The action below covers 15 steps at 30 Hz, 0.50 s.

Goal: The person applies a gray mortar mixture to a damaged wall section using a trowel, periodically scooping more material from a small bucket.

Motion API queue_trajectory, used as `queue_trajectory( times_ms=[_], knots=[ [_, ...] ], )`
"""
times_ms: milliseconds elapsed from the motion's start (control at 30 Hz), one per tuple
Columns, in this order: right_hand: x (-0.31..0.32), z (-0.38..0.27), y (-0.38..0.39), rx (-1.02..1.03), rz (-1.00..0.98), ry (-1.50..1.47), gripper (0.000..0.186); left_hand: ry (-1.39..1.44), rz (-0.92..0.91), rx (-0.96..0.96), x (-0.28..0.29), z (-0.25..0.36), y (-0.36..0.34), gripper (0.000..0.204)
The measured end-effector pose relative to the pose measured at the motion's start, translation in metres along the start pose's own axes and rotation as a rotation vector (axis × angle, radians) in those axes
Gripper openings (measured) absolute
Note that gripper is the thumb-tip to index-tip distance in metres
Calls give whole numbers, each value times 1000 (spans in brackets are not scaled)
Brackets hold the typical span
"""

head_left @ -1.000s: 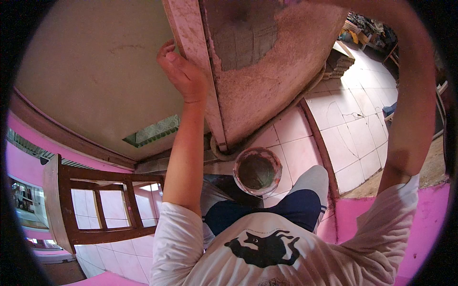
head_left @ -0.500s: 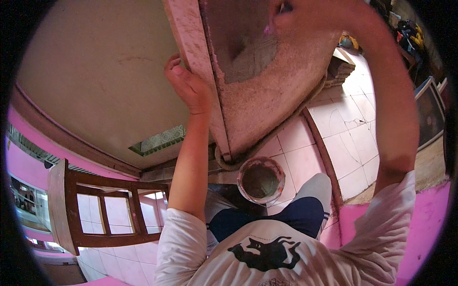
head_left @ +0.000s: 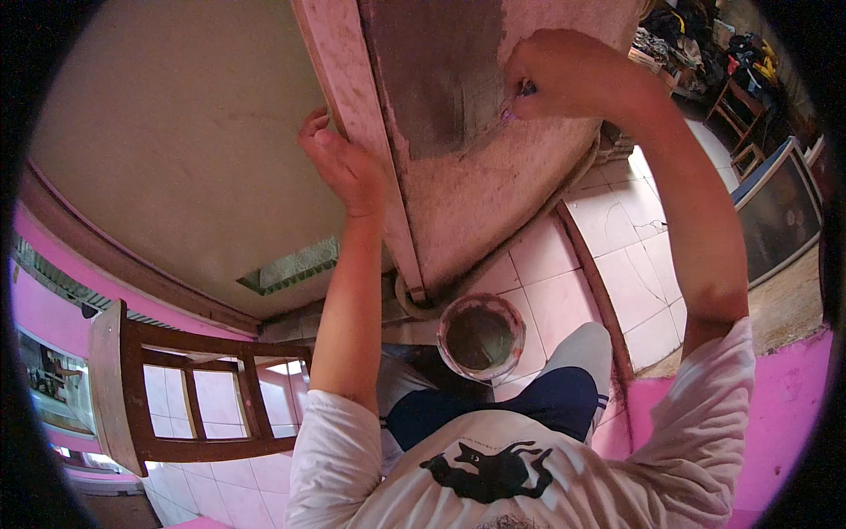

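Observation:
My left hand (head_left: pixel 344 167) has its fingers curled over the edge of a long, pinkish board (head_left: pixel 359 97) that runs along the wall's corner. My right hand (head_left: pixel 555 79) is closed against the wall at the lower right border of a damp grey cement patch (head_left: pixel 427 79). A bit of something dark and a purplish tip show at its fingers; what it holds is mostly hidden. Around the patch the wall (head_left: pixel 493 189) is bare, rough and pinkish-brown. Below, between my knees, a round bucket (head_left: pixel 482 337) contains a grey mix.
A brown wooden frame with openings (head_left: pixel 211 366) stands at the left. A patterned vent opening (head_left: pixel 291 264) sits low in the greenish-grey wall face. At the right, a dark framed panel (head_left: pixel 780 216) leans beyond the white tiled floor (head_left: pixel 634 256). Piled belongings (head_left: pixel 696 44) lie at the far right.
My right hand has come down the wall, nearer to me, and its forearm has swung inward. My left hand stays on the board, nearly unmoved.

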State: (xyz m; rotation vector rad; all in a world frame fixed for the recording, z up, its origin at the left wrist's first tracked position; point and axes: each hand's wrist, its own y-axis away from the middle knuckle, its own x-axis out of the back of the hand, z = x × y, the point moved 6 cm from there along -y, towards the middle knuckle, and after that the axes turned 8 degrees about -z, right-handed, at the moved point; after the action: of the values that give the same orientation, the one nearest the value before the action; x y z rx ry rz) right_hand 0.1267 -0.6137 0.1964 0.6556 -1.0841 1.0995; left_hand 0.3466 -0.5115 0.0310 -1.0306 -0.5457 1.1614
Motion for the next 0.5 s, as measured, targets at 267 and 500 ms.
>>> queue_trajectory(
  times_ms=[267, 500],
  knots=[
    [53, 8, -5, 52, 15, -153, 26, 187, 10, 85, 15, -31, 2, 53],
    [122, -9, 54, 90, 308, 22, 27, 95, -21, 97, 1, -16, 7, 55]
  ],
)
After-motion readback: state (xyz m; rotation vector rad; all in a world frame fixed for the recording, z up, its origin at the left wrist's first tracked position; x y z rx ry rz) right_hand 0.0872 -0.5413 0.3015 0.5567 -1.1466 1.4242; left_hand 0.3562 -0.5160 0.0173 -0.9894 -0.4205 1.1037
